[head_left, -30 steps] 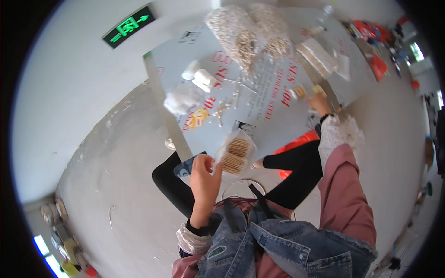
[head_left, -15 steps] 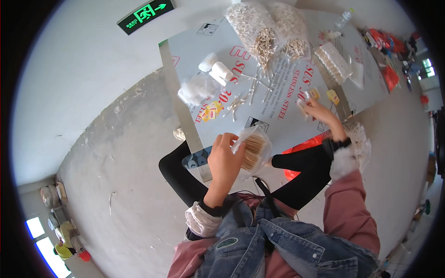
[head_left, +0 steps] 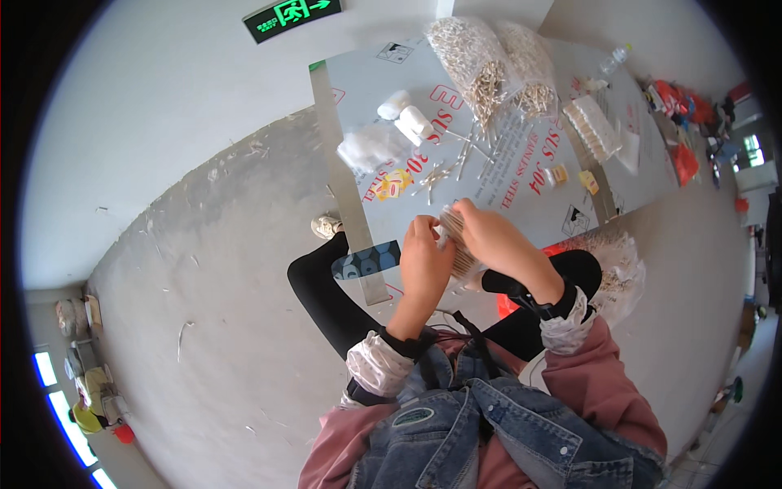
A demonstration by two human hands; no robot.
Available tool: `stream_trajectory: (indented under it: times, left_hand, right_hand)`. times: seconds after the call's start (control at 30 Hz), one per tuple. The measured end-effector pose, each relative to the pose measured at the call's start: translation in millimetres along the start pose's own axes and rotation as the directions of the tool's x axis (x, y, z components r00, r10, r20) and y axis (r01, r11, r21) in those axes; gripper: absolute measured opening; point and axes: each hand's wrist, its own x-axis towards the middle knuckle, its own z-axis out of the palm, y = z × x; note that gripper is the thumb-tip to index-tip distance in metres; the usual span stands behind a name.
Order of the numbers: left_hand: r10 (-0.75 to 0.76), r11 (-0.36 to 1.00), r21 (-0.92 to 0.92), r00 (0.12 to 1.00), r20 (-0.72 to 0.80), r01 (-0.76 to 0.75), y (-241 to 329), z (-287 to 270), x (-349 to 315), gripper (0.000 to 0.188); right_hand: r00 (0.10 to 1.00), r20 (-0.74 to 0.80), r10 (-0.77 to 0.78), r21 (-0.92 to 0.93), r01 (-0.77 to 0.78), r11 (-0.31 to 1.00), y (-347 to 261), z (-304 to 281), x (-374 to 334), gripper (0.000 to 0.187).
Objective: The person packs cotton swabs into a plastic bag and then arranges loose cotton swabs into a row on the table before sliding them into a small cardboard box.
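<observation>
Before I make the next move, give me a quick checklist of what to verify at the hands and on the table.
1. Left hand on the bag of sticks: ok, gripping its upper left side.
2. Right hand on the same bag: ok, fingers at its top.
3. Bag mouth closed: cannot tell, the hands cover it.
4. Loose swabs gathered up: not ok, scattered on the table.
5. Yellow labels clear of both hands: ok, lying beyond the left hand.
</observation>
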Motion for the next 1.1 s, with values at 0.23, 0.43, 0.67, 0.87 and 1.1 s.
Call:
stream_trajectory:
  times: [0.23,0.43,0.67,0.87,1.1]
  left_hand:
    - [0.016,0.999,-0.048,0.999,0.045,-0.014,1.5,-6.0,0.7,0.035]
    - [0.064,0.998,0.008,0.997,-0.043,-0.064,4.5,-4.3,9.6,0.02]
    - [0.229,0.971,-0.043,0.965,-0.126,-0.236,8.1,-4.5,7.5,0.01]
    - [0.091,0.995,0.043,0.996,0.023,-0.091,6.6,-12.8,-7.5,0.02]
    - [0.13,0.955,-0.259,0.989,-0.067,-0.143,7.3,13.7,-35.3,0.013]
  right_hand:
    - [0.986,-0.163,-0.035,-0.117,0.016,0.993,6.4,-0.7,-11.2,0.031]
    - [0.858,-0.33,-0.393,-0.417,0.241,0.877,-7.3,-1.4,-17.4,0.017]
    - [0.895,-0.274,-0.351,-0.364,0.241,0.9,10.9,14.9,-16.6,0.017]
    - [0.922,-0.302,-0.242,-0.242,0.171,0.955,2.7,20.2,-23.7,0.017]
    - [0.917,-0.376,-0.132,0.184,0.214,0.96,16.5,37.7,-10.7,0.011]
